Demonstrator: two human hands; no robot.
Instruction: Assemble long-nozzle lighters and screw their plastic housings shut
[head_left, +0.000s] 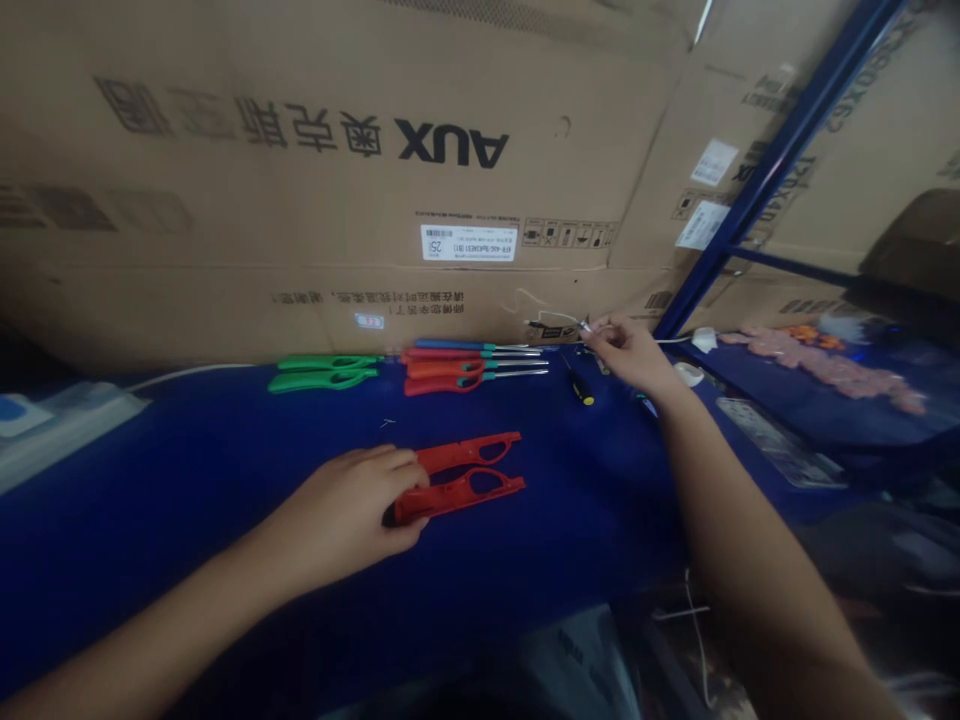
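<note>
My left hand point(352, 510) rests on the blue table point(187, 480), its fingers closed on the near end of two red plastic handle shells point(469, 475) lying side by side. My right hand point(630, 352) reaches to the back of the table and pinches something small and thin near a white wire point(540, 305); I cannot make out what it is. A small screwdriver with a black and yellow handle point(581, 388) lies just left of that hand.
At the back lie two green handle shells point(322, 372) and several assembled red, blue and orange lighters with metal rods point(469, 365). Large cardboard boxes point(337, 180) wall off the rear. A blue shelf post point(772, 160) stands on the right, with pink pieces point(825, 362) beyond it.
</note>
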